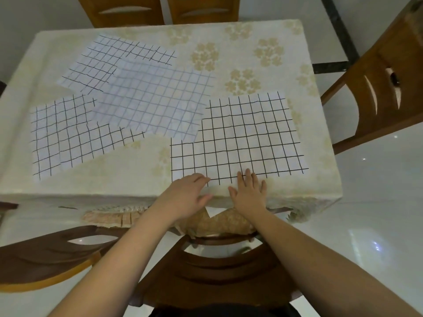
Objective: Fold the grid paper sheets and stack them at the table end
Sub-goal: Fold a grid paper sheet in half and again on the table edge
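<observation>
The nearest grid paper sheet [238, 138] lies flat on the tablecloth [247, 42], at the near right part of the table, its near edge just beside the table's near edge. Both hands rest on that near edge.

Grip state:
- Left hand [187, 193]: fingers loosely curled, fingertips touching the sheet's near left corner area. Whether the thumb is under the paper cannot be told.
- Right hand [249, 191]: fingers spread flat, palm down, fingertips pressing on the sheet's near edge. Nothing is pinched.

Handling, as judged:
- The sheet appears thin, very light and limp. It will sag if lifted by 1 point and will crease permanently wherever pressed.
- The tablecloth looks smooth, so the paper may slide away from the fingers under a push.
- It tears easily if pulled against a pinned corner.

Where to take hold: pinch the 2 near corners, 1 directly under each hand's fingertips, and carry them toward the far edge, beyond the fingertips.

Other sheets: 1 pale sheet [155, 97] overlaps the far left corner of the held sheet. Beyond it and to the left of the left hand lie 2 more sheets, a far sheet [109, 58] and a left sheet [59, 133]. All 4 are unfolded.
</observation>
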A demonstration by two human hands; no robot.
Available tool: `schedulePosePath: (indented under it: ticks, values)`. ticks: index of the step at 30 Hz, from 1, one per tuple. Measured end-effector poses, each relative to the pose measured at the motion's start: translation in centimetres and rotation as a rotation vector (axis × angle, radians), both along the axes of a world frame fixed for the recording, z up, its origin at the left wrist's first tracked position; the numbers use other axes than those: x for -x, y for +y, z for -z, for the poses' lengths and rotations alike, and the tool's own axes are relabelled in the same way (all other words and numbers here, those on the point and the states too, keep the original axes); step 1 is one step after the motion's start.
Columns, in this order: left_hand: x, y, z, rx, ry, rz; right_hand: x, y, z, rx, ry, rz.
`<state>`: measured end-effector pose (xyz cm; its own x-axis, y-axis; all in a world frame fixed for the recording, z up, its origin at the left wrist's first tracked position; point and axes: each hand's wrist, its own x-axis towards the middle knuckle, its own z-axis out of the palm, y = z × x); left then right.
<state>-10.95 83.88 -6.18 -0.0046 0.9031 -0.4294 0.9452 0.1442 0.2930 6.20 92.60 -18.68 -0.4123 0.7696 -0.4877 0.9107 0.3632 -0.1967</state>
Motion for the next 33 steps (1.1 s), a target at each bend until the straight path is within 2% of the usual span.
schedulePosePath:
  ticks: [15, 21, 23, 26, 29, 33]
  values:
    - [-1.6, 2.7, 1.4, 0.037, 0.022, 0.062, -1.7, -0.5, -0.3, -0.11, -0.045, -0.138]
    - [-1.7, 3.2, 2.6, 0.07, 0.002, 0.077, -4.9, -0.5, -0.9, -0.186, -0.117, 0.035]
    - [-1.6, 4.0, 3.1, 0.076, -0.006, 0.074, -5.6, 0.0, -1.0, -0.29, -0.071, 0.116]
    - [-1.6, 6.1, 3.9, 0.074, 0.003, 0.099, -5.9, 1.3, -0.7, -0.306, -0.019, 0.092]
    - [-1.8, 9.0, 4.9, 0.015, 0.037, 0.132, -5.5, 2.6, -0.5, -0.296, 0.012, 0.093]
    - [-1.8, 12.4, 7.2, -0.186, 0.107, 0.168, -4.6, 3.8, 0.5, -0.277, 0.104, 0.161]
